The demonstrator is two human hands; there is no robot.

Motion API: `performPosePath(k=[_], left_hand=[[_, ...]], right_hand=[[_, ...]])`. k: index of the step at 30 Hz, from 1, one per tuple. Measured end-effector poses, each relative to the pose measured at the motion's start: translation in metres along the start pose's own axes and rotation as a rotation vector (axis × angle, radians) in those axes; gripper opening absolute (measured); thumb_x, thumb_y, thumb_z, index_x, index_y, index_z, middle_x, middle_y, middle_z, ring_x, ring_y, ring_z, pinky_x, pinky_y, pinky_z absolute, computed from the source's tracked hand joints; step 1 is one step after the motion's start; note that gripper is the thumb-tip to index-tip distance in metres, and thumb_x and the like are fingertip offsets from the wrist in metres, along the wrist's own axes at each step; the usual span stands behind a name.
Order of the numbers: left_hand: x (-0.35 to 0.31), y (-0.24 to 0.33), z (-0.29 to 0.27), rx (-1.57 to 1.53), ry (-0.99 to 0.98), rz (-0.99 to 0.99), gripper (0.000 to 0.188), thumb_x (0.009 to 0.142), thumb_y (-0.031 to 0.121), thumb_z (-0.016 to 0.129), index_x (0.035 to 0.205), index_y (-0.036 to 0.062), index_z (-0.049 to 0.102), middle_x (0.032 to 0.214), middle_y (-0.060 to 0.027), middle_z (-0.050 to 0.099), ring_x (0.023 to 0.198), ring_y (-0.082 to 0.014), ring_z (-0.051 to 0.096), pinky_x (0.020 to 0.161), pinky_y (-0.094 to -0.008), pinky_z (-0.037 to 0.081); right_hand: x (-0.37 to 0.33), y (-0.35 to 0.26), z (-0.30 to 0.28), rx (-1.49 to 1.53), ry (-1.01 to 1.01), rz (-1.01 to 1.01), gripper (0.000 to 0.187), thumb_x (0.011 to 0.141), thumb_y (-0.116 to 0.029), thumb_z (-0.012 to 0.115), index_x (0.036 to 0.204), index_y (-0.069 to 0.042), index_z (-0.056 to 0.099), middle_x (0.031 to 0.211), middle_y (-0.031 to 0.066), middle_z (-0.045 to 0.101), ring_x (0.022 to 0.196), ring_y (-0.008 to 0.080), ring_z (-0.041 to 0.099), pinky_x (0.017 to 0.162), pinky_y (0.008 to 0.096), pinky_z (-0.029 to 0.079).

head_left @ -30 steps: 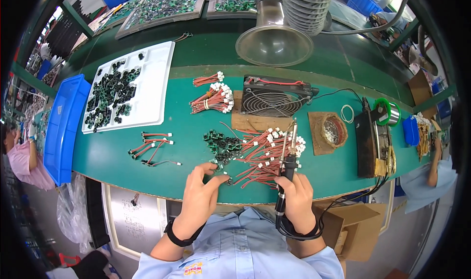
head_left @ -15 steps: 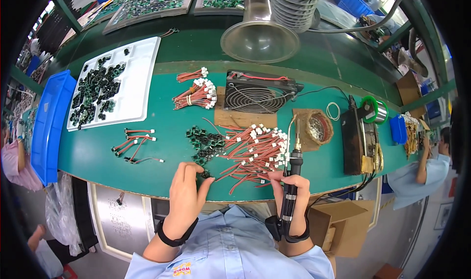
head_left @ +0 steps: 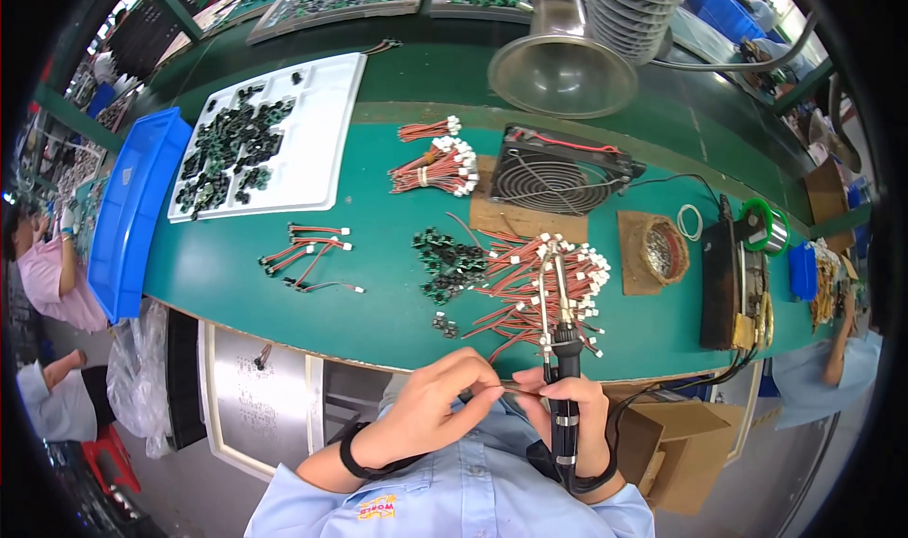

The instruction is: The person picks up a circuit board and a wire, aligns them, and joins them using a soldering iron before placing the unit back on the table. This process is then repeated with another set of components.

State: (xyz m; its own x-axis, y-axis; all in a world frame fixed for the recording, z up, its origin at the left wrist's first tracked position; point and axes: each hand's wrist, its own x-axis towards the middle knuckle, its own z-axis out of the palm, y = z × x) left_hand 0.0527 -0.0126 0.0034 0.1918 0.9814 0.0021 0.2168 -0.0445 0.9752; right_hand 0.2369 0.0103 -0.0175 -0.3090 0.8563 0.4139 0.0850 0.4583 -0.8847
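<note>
My right hand [head_left: 577,410] is closed round a black soldering iron [head_left: 567,358] with a thin metal feed tube at its side, its tip pointing away from me. A thin reddish wire lead [head_left: 520,389] runs between my hands at the table's front edge. The fingertips of my left hand [head_left: 445,401] pinch its left end; my right thumb and finger are at the other end. Past them lies a loose pile of red-and-black wire leads with white connectors [head_left: 539,287]. Small green-and-black circuit boards [head_left: 449,264] are heaped beside it, with several more [head_left: 445,325] nearer me.
A white tray [head_left: 326,150] of small boards and a blue bin [head_left: 142,216] are at left. Finished-looking leads [head_left: 307,249] lie nearby. Behind are bundled leads [head_left: 435,169], a fan [head_left: 558,174] and an extraction hood [head_left: 565,74]. A tip-cleaning pot [head_left: 664,252] and solder spool [head_left: 764,226] stand right.
My left hand has left the small boards and moved right to meet my right hand. Both hands have drawn back to the table edge with the lead. The view has shifted.
</note>
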Motion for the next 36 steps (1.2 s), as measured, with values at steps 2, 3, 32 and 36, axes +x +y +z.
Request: performPosePath(k=[2,3,32,36], left_hand=[[-0.004,0.001,0.000,-0.049,-0.015,-0.069,0.007,0.080,-0.002,0.060,0.086,-0.0023,0.057,0.083,-0.0096,0.057,0.072,-0.0191,0.058,0.066,-0.0280,0.047],[-0.006,0.001,0.000,-0.041,-0.005,-0.074,0.007,0.080,-0.002,0.060,0.086,-0.0023,0.057,0.083,-0.0096,0.057,0.072,-0.0191,0.058,0.066,-0.0280,0.047],[0.019,0.019,0.020,0.048,0.043,0.089,0.011,0.078,-0.002,0.063,0.088,0.0002,0.060,0.083,-0.0084,0.061,0.072,-0.0174,0.060,0.062,-0.0269,0.047],[0.017,0.020,0.024,0.058,0.055,0.101,0.011,0.074,-0.002,0.066,0.084,0.0005,0.061,0.081,-0.0096,0.062,0.071,-0.0196,0.059,0.064,-0.0276,0.046]], right_hand=[[0.001,-0.005,0.003,-0.085,-0.045,-0.066,0.039,0.072,0.006,0.067,0.104,-0.008,0.050,0.087,0.0112,0.065,0.063,0.0179,0.061,0.053,0.0249,0.048],[0.002,-0.008,0.003,-0.181,-0.083,-0.130,0.039,0.072,0.005,0.067,0.104,-0.009,0.051,0.085,0.0102,0.065,0.061,0.0177,0.059,0.052,0.0250,0.047],[0.003,0.000,-0.029,0.202,-0.089,0.192,0.039,0.077,0.010,0.065,0.101,-0.004,0.038,0.079,0.0135,0.058,0.072,0.0164,0.061,0.065,0.0296,0.051],[0.006,-0.006,-0.029,0.163,-0.080,0.171,0.038,0.077,0.011,0.063,0.101,-0.004,0.037,0.080,0.0140,0.057,0.072,0.0171,0.061,0.066,0.0295,0.051]])
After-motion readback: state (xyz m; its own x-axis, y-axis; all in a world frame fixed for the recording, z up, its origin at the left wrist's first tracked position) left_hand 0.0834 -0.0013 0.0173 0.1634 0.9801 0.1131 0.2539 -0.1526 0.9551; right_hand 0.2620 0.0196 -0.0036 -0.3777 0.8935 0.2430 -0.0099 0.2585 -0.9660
